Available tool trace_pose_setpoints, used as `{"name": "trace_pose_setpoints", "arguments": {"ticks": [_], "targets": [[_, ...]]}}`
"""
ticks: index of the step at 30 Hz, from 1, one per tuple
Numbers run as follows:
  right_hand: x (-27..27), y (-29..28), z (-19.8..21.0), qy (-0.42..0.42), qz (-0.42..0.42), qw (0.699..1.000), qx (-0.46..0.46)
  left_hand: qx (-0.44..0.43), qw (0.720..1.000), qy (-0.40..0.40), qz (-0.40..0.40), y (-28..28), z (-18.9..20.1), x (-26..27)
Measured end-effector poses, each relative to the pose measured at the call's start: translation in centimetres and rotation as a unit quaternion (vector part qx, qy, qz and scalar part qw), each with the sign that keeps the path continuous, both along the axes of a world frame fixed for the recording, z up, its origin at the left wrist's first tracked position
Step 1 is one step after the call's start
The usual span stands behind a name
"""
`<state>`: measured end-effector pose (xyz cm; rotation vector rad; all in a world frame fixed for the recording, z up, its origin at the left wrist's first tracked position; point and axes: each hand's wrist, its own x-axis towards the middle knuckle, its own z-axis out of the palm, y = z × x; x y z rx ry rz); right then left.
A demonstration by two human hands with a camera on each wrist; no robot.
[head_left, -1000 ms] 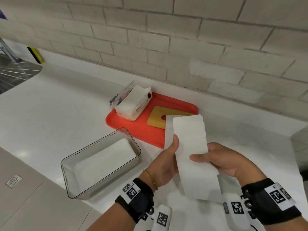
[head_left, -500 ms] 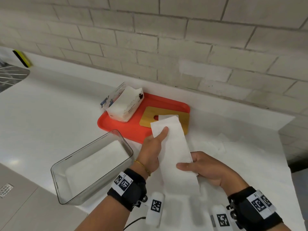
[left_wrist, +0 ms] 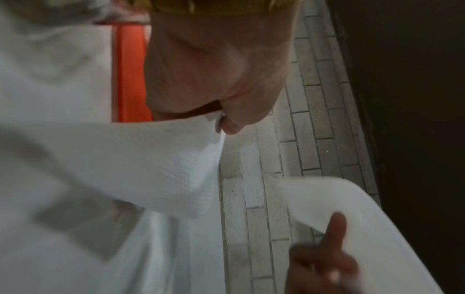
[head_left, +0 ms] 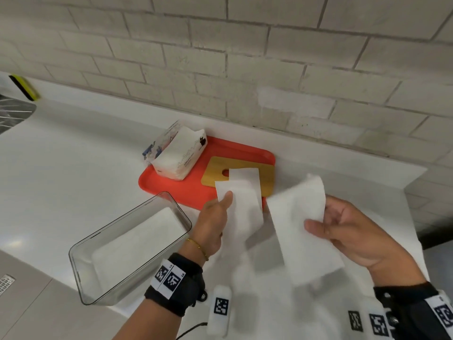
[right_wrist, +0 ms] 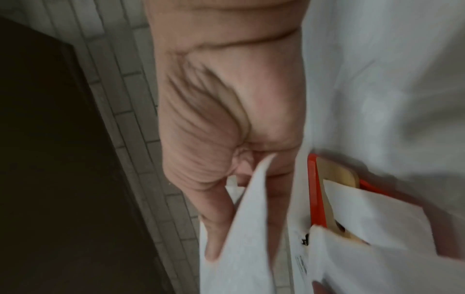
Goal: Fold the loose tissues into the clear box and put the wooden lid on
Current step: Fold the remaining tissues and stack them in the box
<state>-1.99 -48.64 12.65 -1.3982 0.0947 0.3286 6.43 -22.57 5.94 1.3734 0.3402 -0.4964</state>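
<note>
My left hand [head_left: 215,217] pinches one white tissue [head_left: 241,207] under its thumb, above the counter. To its right, my right hand [head_left: 343,231] pinches a second white tissue [head_left: 301,231] by its edge, and the two sheets hang apart. The clear box [head_left: 81,271] stands at the counter's front left with tissue lying flat in its bottom. The wooden lid [head_left: 245,174], with its slot, lies on the red tray [head_left: 186,190] behind my hands. In the left wrist view the tissue [left_wrist: 156,163] drapes below my left hand [left_wrist: 221,119]. In the right wrist view my right hand's fingers [right_wrist: 219,228] run along the tissue [right_wrist: 241,248].
An opened tissue pack [head_left: 179,153] sits on the tray's left end. A brick wall [head_left: 245,69] backs the white counter [head_left: 73,168]. A sink edge [head_left: 14,114] and a yellow-black object [head_left: 24,87] are at the far left. The counter's front edge runs under the box.
The single strip held between both hands has parted into two tissues. My right hand has pulled its sheet away to the right while my left keeps the other.
</note>
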Motion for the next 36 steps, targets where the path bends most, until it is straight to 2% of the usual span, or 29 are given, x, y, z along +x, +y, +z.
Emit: {"name": "trace_pose_setpoints", "arguments": {"ticks": [2,4,9,13,16,19,22,28,33,36], "targets": [[0.8,1.3,0.2,-0.019,-0.022,1.000,0.001,-0.039,0.998,0.043,-0.018,-0.8,0.1,-1.1],[1.6,2.7,-0.5,-0.011,-0.012,0.999,-0.042,-0.095,0.993,0.067,-0.022,-1.6,0.3,-2.0],[1.5,4.7,-2.0,0.047,0.053,0.984,-0.163,-0.169,0.984,0.060,-0.006,-1.8,-0.3,-2.7],[1.2,5.1,-2.2,0.059,0.074,0.972,-0.214,-0.158,0.987,0.037,-0.001,-1.5,-1.0,-2.6],[1.2,5.4,-2.3,0.058,0.084,0.971,-0.217,-0.138,0.988,0.044,-0.055,-1.6,-1.0,-2.5],[1.4,5.7,-2.5,0.043,0.101,0.962,-0.248,-0.094,0.991,0.010,-0.099,-1.8,-0.7,-2.7],[1.6,6.0,-2.8,0.029,0.105,0.950,-0.293,-0.088,0.993,-0.021,-0.071,-1.9,-1.2,-3.2],[1.6,6.4,-3.7,0.060,0.057,0.955,-0.284,-0.140,0.990,-0.007,-0.014,-1.3,-1.4,-3.2],[0.8,7.0,-4.1,0.049,0.049,0.968,-0.242,-0.196,0.980,0.002,0.022,-0.6,-1.2,-3.0],[0.7,7.7,-4.9,0.032,0.026,0.965,-0.259,-0.207,0.978,-0.020,0.026,-0.7,-1.5,-3.2]]}}
